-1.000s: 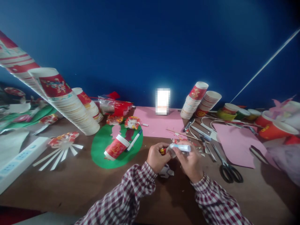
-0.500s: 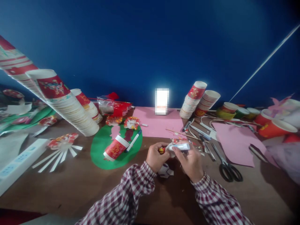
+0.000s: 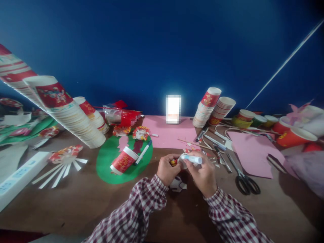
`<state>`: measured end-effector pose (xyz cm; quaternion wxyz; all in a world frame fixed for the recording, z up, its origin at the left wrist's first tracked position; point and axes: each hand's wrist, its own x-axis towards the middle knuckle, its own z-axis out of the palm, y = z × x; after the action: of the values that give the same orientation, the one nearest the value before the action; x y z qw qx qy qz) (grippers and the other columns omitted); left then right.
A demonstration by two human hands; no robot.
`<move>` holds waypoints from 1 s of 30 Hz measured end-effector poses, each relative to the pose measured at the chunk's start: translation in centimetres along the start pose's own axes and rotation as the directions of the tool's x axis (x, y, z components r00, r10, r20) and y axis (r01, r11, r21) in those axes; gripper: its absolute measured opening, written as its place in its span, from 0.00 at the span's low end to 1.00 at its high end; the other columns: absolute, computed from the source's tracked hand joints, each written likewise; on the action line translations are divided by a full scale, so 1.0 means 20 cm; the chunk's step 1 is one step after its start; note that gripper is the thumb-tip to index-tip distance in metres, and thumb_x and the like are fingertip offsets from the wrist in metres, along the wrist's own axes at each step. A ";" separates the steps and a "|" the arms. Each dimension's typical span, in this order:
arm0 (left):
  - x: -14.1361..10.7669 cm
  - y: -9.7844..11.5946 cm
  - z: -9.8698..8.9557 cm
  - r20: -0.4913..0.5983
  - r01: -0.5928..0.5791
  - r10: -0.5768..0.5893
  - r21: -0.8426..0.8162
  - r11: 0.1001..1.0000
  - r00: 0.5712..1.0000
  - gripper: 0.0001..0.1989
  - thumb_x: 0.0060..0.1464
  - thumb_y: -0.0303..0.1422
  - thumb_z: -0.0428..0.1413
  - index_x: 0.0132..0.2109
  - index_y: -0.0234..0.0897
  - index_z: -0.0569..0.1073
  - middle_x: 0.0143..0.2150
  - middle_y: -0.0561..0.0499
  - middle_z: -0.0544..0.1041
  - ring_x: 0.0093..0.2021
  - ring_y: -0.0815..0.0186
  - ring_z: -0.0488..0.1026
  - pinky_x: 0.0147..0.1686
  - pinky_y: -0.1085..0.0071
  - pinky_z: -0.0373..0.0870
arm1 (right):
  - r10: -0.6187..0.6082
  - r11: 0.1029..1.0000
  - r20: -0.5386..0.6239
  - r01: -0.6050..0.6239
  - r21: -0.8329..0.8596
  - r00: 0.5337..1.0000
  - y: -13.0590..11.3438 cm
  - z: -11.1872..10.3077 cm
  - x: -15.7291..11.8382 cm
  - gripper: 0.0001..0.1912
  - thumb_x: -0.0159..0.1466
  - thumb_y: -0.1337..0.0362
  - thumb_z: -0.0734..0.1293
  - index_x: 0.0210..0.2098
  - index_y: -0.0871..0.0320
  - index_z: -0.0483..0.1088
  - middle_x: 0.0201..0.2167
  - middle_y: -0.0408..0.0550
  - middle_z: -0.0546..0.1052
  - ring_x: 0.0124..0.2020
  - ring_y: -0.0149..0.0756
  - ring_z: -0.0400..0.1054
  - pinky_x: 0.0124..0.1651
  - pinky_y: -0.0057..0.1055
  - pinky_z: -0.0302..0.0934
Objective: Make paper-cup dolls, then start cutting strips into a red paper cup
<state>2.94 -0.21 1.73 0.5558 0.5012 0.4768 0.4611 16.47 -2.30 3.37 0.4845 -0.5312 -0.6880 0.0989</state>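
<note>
A white tube [image 3: 194, 159] lies slantwise in the fingers of the right hand [image 3: 205, 175], which are closed around it. Its narrow end points at a small red-and-yellow piece [image 3: 173, 162] pinched in the fingers of the left hand [image 3: 167, 170]; whether the two touch cannot be told. Both hands are just above the surface [image 3: 121, 209], near a white paper cutout [image 3: 178, 185]. To their left, a red cup [image 3: 124, 161] lies tipped over on a round green sheet [image 3: 102, 170], beside a marker [image 3: 143, 152]. To their right lie black-handled scissors [image 3: 247, 185], near a pink sheet [image 3: 250, 155]. Farther back, a tall cup stack [image 3: 81, 123] leans left before a blue wall [image 3: 162, 44].
</note>
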 end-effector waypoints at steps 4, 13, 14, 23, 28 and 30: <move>0.01 -0.01 -0.01 -0.024 0.006 -0.006 0.023 1.000 1.000 0.13 0.39 0.28 0.58 0.36 0.27 0.77 0.29 0.47 0.78 0.28 0.69 0.72 0.28 0.77 0.69 | -0.060 0.997 0.026 0.058 0.047 0.998 0.01 0.00 0.00 0.06 0.60 0.65 0.65 0.38 0.56 0.67 0.36 0.48 0.74 0.40 0.38 0.69 0.45 0.35 0.63; -0.01 0.00 0.00 0.020 -0.008 0.009 -0.032 0.999 1.000 0.13 0.39 0.29 0.59 0.35 0.26 0.77 0.30 0.46 0.78 0.28 0.68 0.73 0.29 0.77 0.69 | -0.044 0.999 -0.022 0.044 -0.017 0.999 0.00 0.00 0.00 0.07 0.60 0.64 0.65 0.38 0.56 0.67 0.35 0.48 0.74 0.38 0.37 0.70 0.42 0.35 0.65; -0.01 0.00 0.00 0.021 -0.001 0.002 -0.038 0.999 1.000 0.13 0.39 0.29 0.59 0.35 0.26 0.77 0.30 0.46 0.78 0.28 0.68 0.72 0.29 0.77 0.69 | -0.050 0.999 -0.019 0.050 -0.017 0.999 0.00 0.00 0.00 0.07 0.59 0.64 0.65 0.38 0.56 0.67 0.35 0.48 0.74 0.38 0.37 0.70 0.43 0.34 0.65; -0.01 0.00 0.00 0.003 0.034 -0.034 -0.062 0.997 0.999 0.14 0.39 0.28 0.59 0.36 0.26 0.78 0.30 0.46 0.79 0.27 0.68 0.72 0.28 0.77 0.69 | -0.057 0.998 -0.023 0.056 -0.020 0.998 0.01 -0.01 0.00 0.07 0.59 0.64 0.65 0.39 0.57 0.67 0.36 0.48 0.74 0.39 0.38 0.69 0.44 0.35 0.64; -0.01 0.01 0.00 0.028 0.002 -0.001 -0.028 1.000 1.000 0.12 0.39 0.29 0.59 0.35 0.27 0.78 0.30 0.46 0.78 0.27 0.68 0.72 0.28 0.77 0.68 | -0.020 0.999 -0.026 0.019 -0.027 0.999 -0.01 0.00 0.00 0.06 0.59 0.64 0.65 0.37 0.57 0.67 0.35 0.48 0.74 0.37 0.37 0.69 0.42 0.33 0.64; -0.01 0.01 0.00 0.030 0.007 -0.006 -0.038 0.999 1.000 0.12 0.39 0.29 0.59 0.35 0.27 0.78 0.30 0.45 0.79 0.28 0.68 0.73 0.29 0.77 0.69 | -0.033 0.999 0.003 0.033 -0.012 0.999 -0.01 0.00 0.00 0.06 0.59 0.65 0.65 0.37 0.56 0.67 0.35 0.47 0.74 0.38 0.36 0.69 0.42 0.33 0.64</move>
<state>2.86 -0.41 1.89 0.5738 0.4959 0.4612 0.4606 16.34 -2.52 3.53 0.4820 -0.5224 -0.6979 0.0874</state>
